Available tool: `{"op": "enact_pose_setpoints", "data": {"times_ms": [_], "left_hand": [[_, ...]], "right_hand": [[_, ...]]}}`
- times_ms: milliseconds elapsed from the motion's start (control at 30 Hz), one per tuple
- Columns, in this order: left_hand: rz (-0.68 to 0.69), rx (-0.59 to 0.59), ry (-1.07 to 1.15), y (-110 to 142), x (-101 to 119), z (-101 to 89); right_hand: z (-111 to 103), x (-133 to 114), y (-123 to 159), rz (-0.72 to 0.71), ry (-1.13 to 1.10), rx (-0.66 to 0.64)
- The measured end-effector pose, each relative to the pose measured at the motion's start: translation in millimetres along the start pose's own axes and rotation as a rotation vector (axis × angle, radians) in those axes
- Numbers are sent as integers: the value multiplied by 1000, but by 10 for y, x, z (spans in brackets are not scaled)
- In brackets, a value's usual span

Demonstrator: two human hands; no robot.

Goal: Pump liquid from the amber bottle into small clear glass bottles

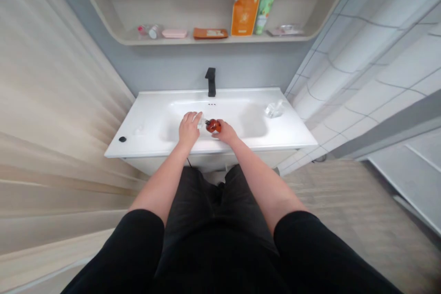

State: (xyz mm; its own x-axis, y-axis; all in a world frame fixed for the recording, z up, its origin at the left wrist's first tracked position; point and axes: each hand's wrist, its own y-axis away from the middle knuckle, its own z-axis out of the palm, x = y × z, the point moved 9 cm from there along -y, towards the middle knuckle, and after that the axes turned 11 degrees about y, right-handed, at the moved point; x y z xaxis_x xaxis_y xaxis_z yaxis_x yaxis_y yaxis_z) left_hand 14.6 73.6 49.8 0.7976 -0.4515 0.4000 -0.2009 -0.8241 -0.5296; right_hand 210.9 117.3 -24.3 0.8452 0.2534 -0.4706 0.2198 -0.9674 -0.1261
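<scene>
Our left hand (189,129) and right hand (225,132) meet low over a glossy white ceramic washbasin (151,121), with the wrists resting close together so the fingers can work in a small space. The right hand is closed around a ribbed amber glass bottle (214,125), its fingers gripping the rounded body from below and the narrow neck tipped toward the left hand. That grip seems to leave the neck free and steady. The left hand's fingers are curled on a small clear piece (200,120), which is too small and glare-washed for us to identify, and it sits just beside the bottle's neck. Holding both over the smooth bowl likely means that anything dropped lands in the basin, not on the floor. Straight ahead of our hands stands a slim matte-black faucet (211,81). To the right of them, a clear glass dish (274,110) rests on the basin's flat edge. Farther ahead, a pale curved shelf (179,39) holds an orange pouch (245,13) and a green tube (265,11), propped upright against its back wall.
</scene>
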Motion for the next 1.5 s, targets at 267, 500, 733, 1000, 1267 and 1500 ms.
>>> {"op": "enact_pose_setpoints", "data": {"times_ms": [267, 500, 733, 1000, 1267, 1500], "left_hand": [[-12, -6, -13, 16, 19, -12], [-33, -20, -16, 16, 3, -6], [-6, -18, -31, 17, 31, -24], [20, -18, -76, -4, 73, -51], [8, -39, -31, -49, 106, -77], [38, -41, -62, -111, 174, -145]], "right_hand": [[4, -4, -5, -6, -7, 3], [-23, -35, 10, -17, -15, -4], [-82, -88, 53, -12, 4, -15], [-138, -114, 80, -6, -12, -10], [-143, -94, 74, -10, -42, 12], [-153, -87, 69, -18, -68, 40]]}}
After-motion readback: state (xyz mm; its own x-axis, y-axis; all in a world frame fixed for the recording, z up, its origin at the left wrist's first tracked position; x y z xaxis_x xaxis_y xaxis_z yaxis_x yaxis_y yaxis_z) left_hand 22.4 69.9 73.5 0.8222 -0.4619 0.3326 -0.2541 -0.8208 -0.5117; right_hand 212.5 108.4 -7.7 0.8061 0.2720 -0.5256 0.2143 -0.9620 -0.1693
